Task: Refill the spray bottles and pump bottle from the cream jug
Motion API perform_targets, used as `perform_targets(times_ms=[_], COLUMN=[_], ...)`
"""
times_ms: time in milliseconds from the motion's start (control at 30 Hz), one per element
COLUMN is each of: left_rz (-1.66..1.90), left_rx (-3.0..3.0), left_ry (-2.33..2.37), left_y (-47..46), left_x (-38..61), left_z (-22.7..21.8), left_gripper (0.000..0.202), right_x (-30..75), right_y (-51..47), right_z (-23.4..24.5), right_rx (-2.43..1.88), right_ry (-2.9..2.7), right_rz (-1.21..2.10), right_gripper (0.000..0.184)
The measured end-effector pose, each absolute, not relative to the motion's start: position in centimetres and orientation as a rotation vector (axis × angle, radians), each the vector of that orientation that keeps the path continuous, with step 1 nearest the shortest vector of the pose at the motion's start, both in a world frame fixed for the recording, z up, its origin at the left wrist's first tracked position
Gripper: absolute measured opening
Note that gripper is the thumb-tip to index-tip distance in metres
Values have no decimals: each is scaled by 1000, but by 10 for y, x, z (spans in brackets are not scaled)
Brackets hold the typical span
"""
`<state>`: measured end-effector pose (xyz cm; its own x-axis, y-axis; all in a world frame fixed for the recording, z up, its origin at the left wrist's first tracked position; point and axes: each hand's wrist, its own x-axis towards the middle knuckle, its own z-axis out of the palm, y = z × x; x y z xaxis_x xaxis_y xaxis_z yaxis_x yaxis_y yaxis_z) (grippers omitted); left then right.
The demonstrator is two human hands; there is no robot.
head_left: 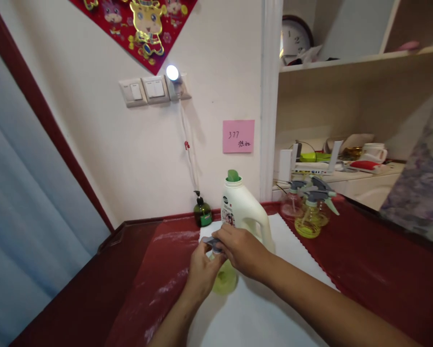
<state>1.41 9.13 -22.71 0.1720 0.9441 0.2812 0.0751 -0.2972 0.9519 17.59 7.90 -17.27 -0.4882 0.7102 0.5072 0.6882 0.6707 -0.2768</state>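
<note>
A small yellow-green spray bottle (225, 281) stands on a white sheet (260, 308) in front of me. My left hand (202, 270) is closed round its body from the left. My right hand (238, 248) is closed over its grey trigger head (211, 242). Just behind my hands stands a white detergent jug (243, 209) with a handle and a green cap.
Two more spray bottles (310, 212) with grey triggers stand at the right on the red cloth (364, 270). A dark green pump bottle (202, 213) sits by the wall. Shelves with clutter (346, 159) lie at the right, a curtain (28, 202) at the left.
</note>
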Motion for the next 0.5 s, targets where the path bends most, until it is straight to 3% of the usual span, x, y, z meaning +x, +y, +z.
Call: perform_targets(times_ms=[300, 500], left_rz=[930, 1160], left_rx=[1539, 1539], left_ry=[823, 960], left_y=[106, 101], left_x=[-8, 3], left_z=[-215, -228], left_gripper=[49, 54], right_x=[175, 174], right_y=[78, 77], right_z=[-165, -163], right_rx=[-1120, -1158], right_ry=[-2344, -2338], right_rz=[67, 47], right_gripper=[16, 11])
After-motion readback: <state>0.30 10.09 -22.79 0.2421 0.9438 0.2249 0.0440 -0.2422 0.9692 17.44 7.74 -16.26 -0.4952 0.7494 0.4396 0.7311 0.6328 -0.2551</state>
